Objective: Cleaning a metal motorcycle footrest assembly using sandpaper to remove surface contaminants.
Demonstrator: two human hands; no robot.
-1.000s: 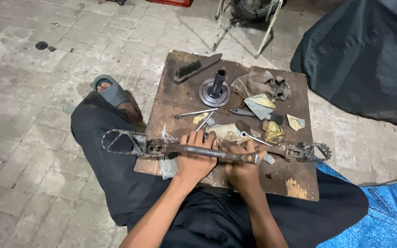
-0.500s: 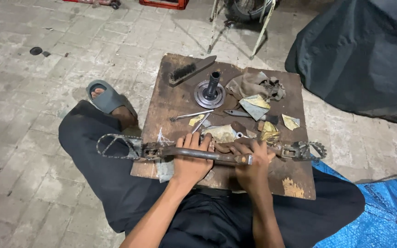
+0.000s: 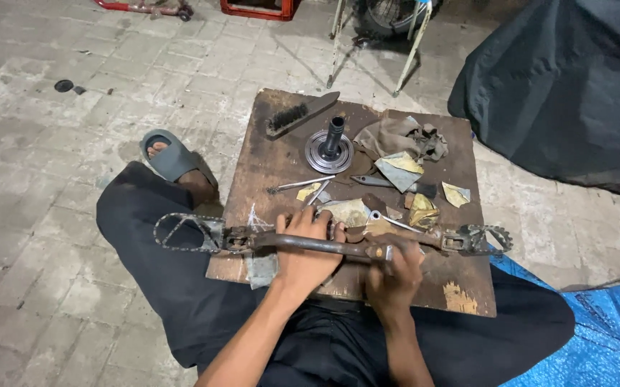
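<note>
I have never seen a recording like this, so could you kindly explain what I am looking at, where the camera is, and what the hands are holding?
There is no machine here: a person sits on a paved floor, and the one camera is worn on their head, looking down at their own two hands.

Across their lap lies a worn wooden board that serves as a workbench. The left hand and the right hand both grip a rusty metal bar lying crosswise on the board, with a toothed footpeg at the left end and another at the right end.

Further back on the board lie a black brush, a round metal hub with an upright shaft, a crumpled rag, scraps of sandpaper and a few small hand tools. A foot in a grey sandal shows to the left, and a blue tarpaulin to the right.
</note>
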